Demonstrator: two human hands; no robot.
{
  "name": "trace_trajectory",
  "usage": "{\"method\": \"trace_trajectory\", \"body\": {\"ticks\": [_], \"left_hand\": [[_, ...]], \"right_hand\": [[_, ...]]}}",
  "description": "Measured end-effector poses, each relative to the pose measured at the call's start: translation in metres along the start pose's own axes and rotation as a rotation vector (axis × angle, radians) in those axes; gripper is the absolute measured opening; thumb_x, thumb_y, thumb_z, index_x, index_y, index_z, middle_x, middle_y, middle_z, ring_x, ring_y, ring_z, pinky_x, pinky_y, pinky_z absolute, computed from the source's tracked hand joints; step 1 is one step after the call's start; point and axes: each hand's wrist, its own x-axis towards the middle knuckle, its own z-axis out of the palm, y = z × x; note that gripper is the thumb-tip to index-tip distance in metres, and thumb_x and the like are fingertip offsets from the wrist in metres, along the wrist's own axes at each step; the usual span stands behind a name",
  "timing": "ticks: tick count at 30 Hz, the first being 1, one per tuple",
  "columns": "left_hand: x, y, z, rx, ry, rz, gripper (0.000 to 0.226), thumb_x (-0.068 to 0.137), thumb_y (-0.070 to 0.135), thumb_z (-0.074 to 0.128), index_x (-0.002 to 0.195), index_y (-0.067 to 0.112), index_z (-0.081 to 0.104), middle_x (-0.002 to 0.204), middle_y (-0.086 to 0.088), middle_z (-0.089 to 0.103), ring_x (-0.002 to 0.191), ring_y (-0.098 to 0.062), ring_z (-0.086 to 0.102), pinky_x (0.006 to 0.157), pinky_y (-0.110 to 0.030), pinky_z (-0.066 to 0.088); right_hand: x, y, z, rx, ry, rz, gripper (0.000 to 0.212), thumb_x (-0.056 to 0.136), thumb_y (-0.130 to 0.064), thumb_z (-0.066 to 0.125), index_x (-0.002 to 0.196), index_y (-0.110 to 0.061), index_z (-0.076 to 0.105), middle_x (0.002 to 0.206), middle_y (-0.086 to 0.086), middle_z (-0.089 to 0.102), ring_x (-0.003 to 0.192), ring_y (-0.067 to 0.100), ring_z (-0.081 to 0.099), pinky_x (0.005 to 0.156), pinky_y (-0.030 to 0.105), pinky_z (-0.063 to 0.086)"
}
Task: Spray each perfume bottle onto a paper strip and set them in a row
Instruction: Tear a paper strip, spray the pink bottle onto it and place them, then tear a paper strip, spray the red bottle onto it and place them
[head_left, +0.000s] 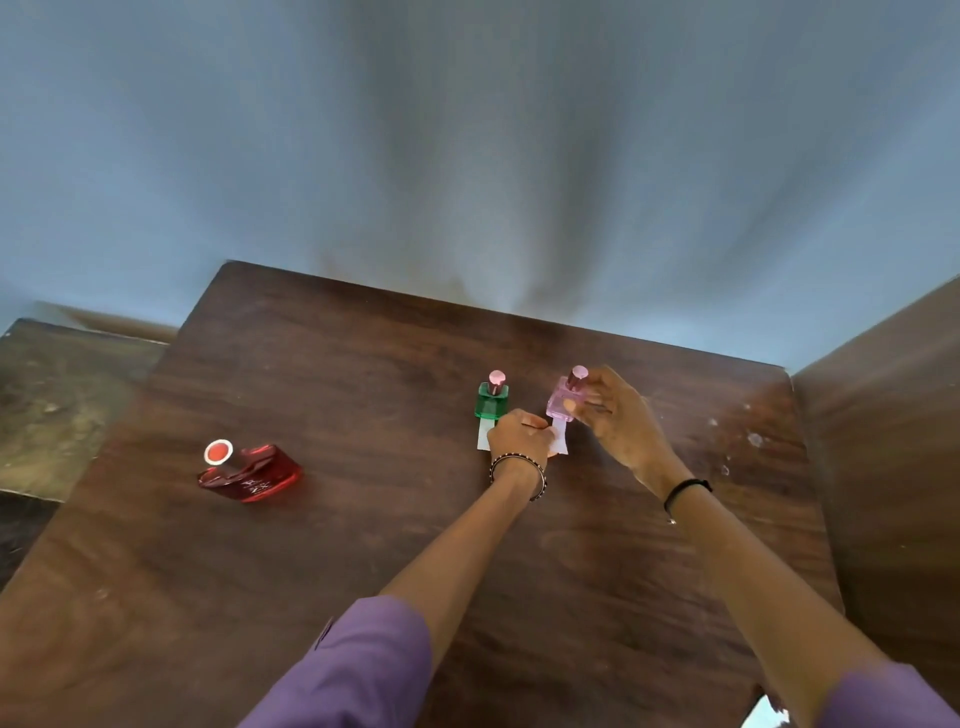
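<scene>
A pink perfume bottle (563, 400) with a rosy cap is gripped from the right by my right hand (618, 415), just above the table. My left hand (519, 436) pinches a white paper strip (561, 439) right below that bottle. A green perfume bottle (491, 399) with a pink cap stands upright to the left, on the far end of another white paper strip (485, 435). A red curved perfume bottle (249, 470) with a red and white cap stands far to the left, apart from both hands.
The dark wooden table (363, 519) runs to a blue-grey wall at the back. A wooden panel (883, 441) rises at the right edge. A lower dusty surface (62, 395) sits to the left. Pale scuffs mark the table's right part.
</scene>
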Motion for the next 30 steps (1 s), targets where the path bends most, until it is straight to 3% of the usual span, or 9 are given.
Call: {"method": "trace_trajectory", "body": {"ticks": [3,11,16,21,26,30], "left_hand": [[0.003,0.001,0.005,-0.007,0.035,-0.015,0.026,0.077,0.001,0.072,0.063,0.019,0.059,0.085,-0.014,0.073,0.078,-0.029,0.071,0.073,-0.038,0.062],[0.004,0.002,0.009,-0.051,0.06,-0.037,0.024,0.079,0.0,0.073,0.065,0.015,0.06,0.081,-0.011,0.068,0.078,-0.031,0.072,0.072,-0.041,0.063],[0.006,0.001,0.009,-0.098,0.083,-0.087,0.019,0.087,0.003,0.063,0.07,0.012,0.061,0.087,-0.02,0.073,0.076,-0.031,0.073,0.069,-0.044,0.063],[-0.005,-0.001,0.004,-0.179,0.062,-0.122,0.006,0.092,-0.001,0.056,0.088,0.0,0.06,0.081,-0.02,0.068,0.051,-0.014,0.065,0.043,-0.021,0.056],[-0.028,-0.017,0.003,-0.213,0.057,-0.145,0.012,0.093,-0.001,0.057,0.082,0.003,0.059,0.07,-0.017,0.067,0.042,-0.01,0.065,0.045,-0.021,0.056],[-0.06,-0.035,0.004,-0.182,0.013,-0.125,0.006,0.093,-0.002,0.056,0.087,-0.001,0.058,0.067,-0.014,0.065,0.037,-0.004,0.062,0.04,-0.017,0.052]], "right_hand": [[0.003,0.0,0.0,-0.006,-0.004,0.016,0.029,0.091,-0.023,0.074,0.114,-0.019,0.057,0.12,0.005,0.071,0.109,0.022,0.07,0.095,0.039,0.057],[0.004,0.002,-0.001,-0.032,-0.029,-0.005,0.028,0.093,-0.019,0.071,0.116,-0.018,0.055,0.126,0.006,0.069,0.113,0.022,0.067,0.099,0.037,0.055],[0.002,0.006,-0.001,-0.029,-0.059,-0.007,0.034,0.093,-0.012,0.07,0.124,-0.015,0.055,0.132,0.006,0.067,0.121,0.021,0.064,0.104,0.036,0.051],[-0.007,0.014,0.001,-0.011,-0.032,0.084,0.045,0.092,-0.002,0.068,0.132,-0.013,0.05,0.143,0.007,0.059,0.132,0.023,0.056,0.108,0.035,0.046],[-0.04,0.031,0.004,-0.009,0.078,0.104,0.043,0.09,0.003,0.068,0.129,-0.009,0.055,0.136,0.007,0.062,0.128,0.019,0.059,0.098,0.021,0.044],[-0.086,0.049,0.011,0.007,0.122,0.076,0.041,0.088,0.006,0.068,0.125,-0.008,0.057,0.132,0.006,0.065,0.124,0.018,0.061,0.105,0.031,0.049]]}}
